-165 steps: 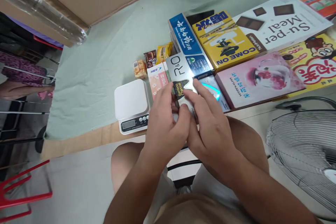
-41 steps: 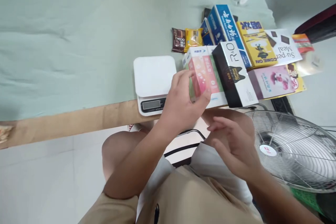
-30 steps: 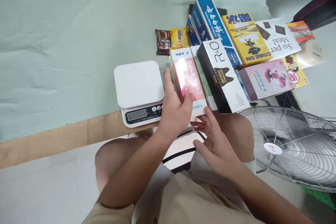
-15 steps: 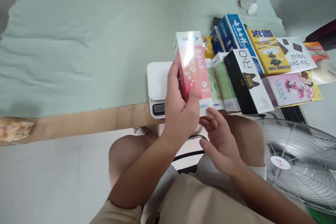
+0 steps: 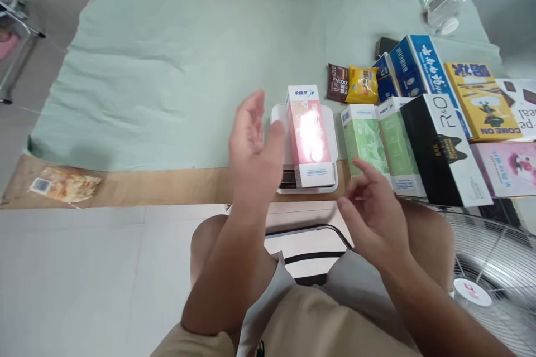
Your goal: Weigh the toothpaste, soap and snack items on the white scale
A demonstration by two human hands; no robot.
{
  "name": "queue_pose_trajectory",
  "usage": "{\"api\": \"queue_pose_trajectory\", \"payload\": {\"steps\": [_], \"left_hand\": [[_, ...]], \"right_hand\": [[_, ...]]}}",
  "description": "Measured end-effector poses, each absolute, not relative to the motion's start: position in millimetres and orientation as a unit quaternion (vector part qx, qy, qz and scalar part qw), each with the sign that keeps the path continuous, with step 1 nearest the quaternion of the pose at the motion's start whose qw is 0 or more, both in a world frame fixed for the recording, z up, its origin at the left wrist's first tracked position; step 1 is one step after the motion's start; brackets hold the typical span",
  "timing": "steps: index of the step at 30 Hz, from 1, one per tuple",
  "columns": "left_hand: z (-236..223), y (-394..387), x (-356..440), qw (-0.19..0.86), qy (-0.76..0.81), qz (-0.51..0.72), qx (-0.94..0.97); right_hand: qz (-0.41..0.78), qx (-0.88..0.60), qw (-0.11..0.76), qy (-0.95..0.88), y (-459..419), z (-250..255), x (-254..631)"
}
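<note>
A pink and white carton (image 5: 309, 136) lies on the white kitchen scale (image 5: 330, 129), covering part of the scale's dark display. Just left of the scale, my left hand (image 5: 256, 153) is raised with its fingers apart, holding nothing. My right hand (image 5: 374, 212) hovers at the table's front edge, right of the scale, with its fingers loosely curled and apart and nothing in them. Close beyond its fingertips is a green and white carton (image 5: 365, 136), with a second green carton (image 5: 401, 148) beside it.
Right of these lie a black and white box (image 5: 446, 150), a blue box (image 5: 425, 67), a yellow box (image 5: 481, 101) and a pink box (image 5: 508, 167). Behind are brown (image 5: 337, 82) and yellow packets (image 5: 362, 84). A wrapped snack (image 5: 65, 184) lies front left; a fan (image 5: 494, 268) stands lower right.
The pink carton has gone from my left hand onto the scale. My left hand has let go and moved left. The view has shifted, bringing the brown packet into sight.
</note>
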State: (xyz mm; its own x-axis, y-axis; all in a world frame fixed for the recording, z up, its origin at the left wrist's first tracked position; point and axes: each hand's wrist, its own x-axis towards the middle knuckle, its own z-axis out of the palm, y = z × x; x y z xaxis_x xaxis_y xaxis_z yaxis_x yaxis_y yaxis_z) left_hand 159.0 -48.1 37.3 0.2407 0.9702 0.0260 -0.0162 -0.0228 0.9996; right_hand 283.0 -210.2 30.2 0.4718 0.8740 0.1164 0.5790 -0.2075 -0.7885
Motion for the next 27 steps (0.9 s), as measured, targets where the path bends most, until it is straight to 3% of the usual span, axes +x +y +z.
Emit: {"api": "queue_pose_trajectory", "payload": {"steps": [3,8,15,21,27], "left_hand": [[45,-36,148,0.567,0.435,0.482,0.507],[55,-30,128,0.534,0.461,0.503,0.499],[71,-20,58,0.444,0.506,0.62,0.403],[66,-10,-12,0.356,0.563,0.708,0.236],[46,-5,-62,0.304,0.57,0.755,0.115]], "right_hand": [[0.087,-0.773,0.34,-0.528,-183,35,281],[0.142,-0.753,0.23,-0.599,-154,28,277],[0.109,-0.727,0.254,-0.629,-145,33,282],[0.162,-0.6,0.264,-0.738,-63,48,193],[0.266,-0.483,0.167,-0.818,19,31,102]]}}
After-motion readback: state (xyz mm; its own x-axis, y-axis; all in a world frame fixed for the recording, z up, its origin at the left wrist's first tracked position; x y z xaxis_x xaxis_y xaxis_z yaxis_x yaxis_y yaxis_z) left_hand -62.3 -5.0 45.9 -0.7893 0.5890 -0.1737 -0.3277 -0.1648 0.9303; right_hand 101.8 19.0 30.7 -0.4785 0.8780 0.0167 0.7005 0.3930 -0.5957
